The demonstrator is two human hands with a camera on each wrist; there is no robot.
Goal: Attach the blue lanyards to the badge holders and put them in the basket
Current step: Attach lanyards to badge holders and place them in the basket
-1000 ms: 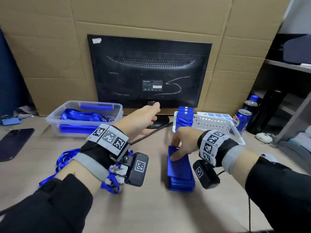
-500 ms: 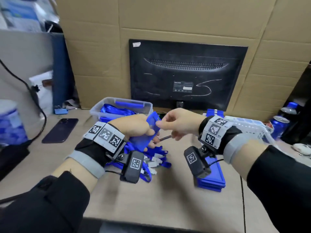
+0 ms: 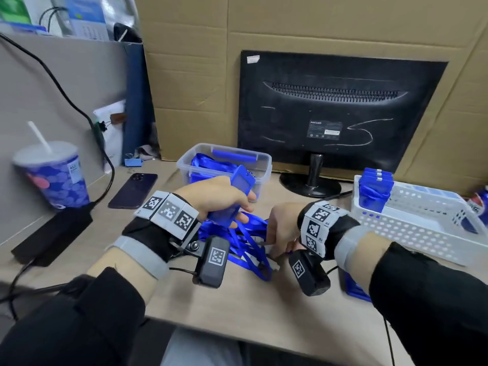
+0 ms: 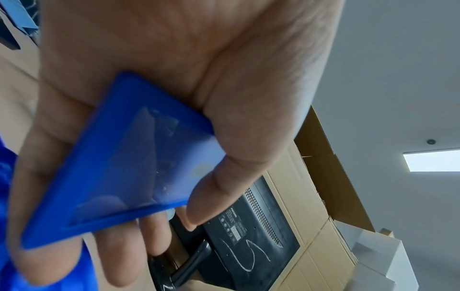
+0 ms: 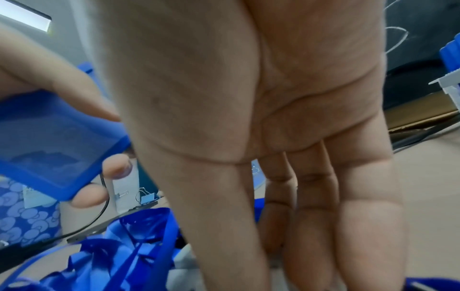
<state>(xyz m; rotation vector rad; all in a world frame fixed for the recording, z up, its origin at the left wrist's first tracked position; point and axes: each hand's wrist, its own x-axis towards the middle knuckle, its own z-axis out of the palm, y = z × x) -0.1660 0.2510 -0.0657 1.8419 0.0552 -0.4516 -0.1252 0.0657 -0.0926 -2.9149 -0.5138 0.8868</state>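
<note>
My left hand (image 3: pixel 244 210) grips a blue badge holder (image 3: pixel 239 182) by its lower end, raised above the desk; the left wrist view shows the holder (image 4: pixel 119 173) pinched between thumb and fingers (image 4: pixel 154 236). My right hand (image 3: pixel 274 247) reaches down with straight fingers into a tangled pile of blue lanyards (image 3: pixel 245 241) with white clips; its fingertips are hidden. The right wrist view shows the fingers (image 5: pixel 286 246) pointing down beside the lanyards (image 5: pixel 119 246), with the held holder (image 5: pixel 44 141) at left. The white basket (image 3: pixel 422 225) stands at right with finished badges (image 3: pixel 375 191) upright in it.
A stack of blue badge holders (image 3: pixel 353 289) lies under my right forearm. Behind the pile stand a clear box of lanyards (image 3: pixel 224 159) and a monitor (image 3: pixel 338 114). On the left are a phone (image 3: pixel 133 190), a cup (image 3: pixel 55 178) and a black power adapter (image 3: pixel 52 233) with cables.
My right hand lifted a holder from the stack and passed it to my left hand. It has since dropped to the lanyard pile. My head turned left.
</note>
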